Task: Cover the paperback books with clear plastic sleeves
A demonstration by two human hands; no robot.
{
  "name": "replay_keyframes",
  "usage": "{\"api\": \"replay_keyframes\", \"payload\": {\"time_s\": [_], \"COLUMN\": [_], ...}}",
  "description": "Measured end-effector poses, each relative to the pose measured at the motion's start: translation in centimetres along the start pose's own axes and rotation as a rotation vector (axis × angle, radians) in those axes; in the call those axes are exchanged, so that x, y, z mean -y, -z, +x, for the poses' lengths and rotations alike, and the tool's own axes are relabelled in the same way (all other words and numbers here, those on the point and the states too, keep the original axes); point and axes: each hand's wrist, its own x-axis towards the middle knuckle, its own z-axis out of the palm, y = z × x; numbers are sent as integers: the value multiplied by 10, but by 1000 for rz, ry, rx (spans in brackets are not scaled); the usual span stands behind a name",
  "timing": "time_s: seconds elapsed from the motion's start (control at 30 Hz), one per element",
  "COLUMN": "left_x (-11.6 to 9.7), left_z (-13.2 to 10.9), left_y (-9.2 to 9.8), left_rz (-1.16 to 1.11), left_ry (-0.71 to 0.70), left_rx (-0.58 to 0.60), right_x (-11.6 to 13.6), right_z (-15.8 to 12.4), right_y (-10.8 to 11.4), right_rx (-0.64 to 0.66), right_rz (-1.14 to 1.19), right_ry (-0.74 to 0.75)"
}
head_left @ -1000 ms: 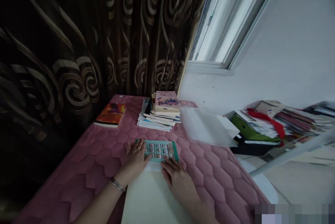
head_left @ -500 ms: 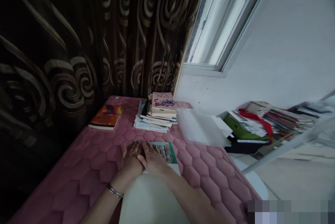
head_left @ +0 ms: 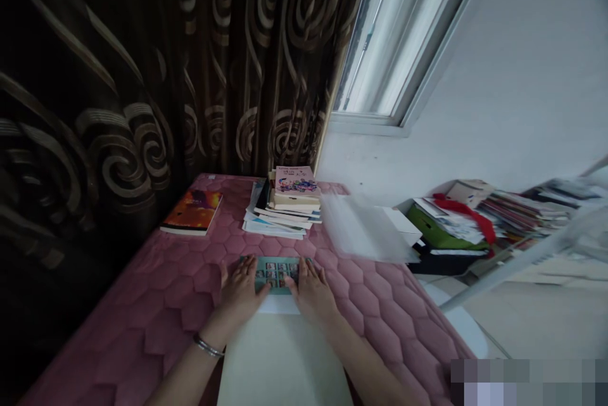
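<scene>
A teal booklet (head_left: 277,271) with a grid of small pictures lies flat on the pink quilted table cover (head_left: 166,304). My left hand (head_left: 241,292) rests open on its left part, fingers stretched out; a metal bracelet sits on that wrist. On the booklet's right part lies my right hand (head_left: 311,291), flat, with its fingers spread. A strip of the pictures shows between the two hands. The near end of the booklet is white and runs into a pale surface (head_left: 282,361) close to me.
A stack of books (head_left: 287,200) with a pink-covered one on top stands at the table's far edge. An orange book (head_left: 192,211) lies to its left by the dark swirl-patterned curtain (head_left: 142,76). A clear plastic sheet (head_left: 365,228) hangs off the right edge. Piled books and papers (head_left: 475,219) lie beyond.
My right hand crossed over beside my left hand on the booklet half a second ago, then slid back right; the picture grid shows between the hands again.
</scene>
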Motion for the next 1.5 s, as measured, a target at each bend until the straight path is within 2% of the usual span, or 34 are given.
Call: {"api": "replay_keyframes", "payload": {"time_s": [0.13,0.5,0.63,0.83,0.97,1.07,1.13,1.23,1.37,1.5], "left_x": [2,6,5,2,4,6,7,6,6,7], "left_z": [0,0,-20,-64,-69,-67,-67,-68,-67,-66], "left_y": [7,7,15,23,19,18,18,20,20,18], "left_rz": [9,51,122,160,96,60,52,53,47,46], "left_ry": [64,63,91,100,152,151,156,161,153,134], "left_rx": [33,56,48,-56,-61,-49,-28,-8,-12,-32], "right_x": [1,-2,0,5,24,55,77,100,107,109], "right_z": [1,2,2,2,5,9,15,32,66,87], "right_y": [-7,-7,-6,2,14,20,19,13,6,4], "right_rx": [-52,-72,-46,21,0,-68,-48,35,74,36], "right_rz": [13,-12,-48,-131,-223,-213,-142,-71,-102,-118], "right_ry": [-21,-41,-41,-28,-32,88,190,252,216,158]}}
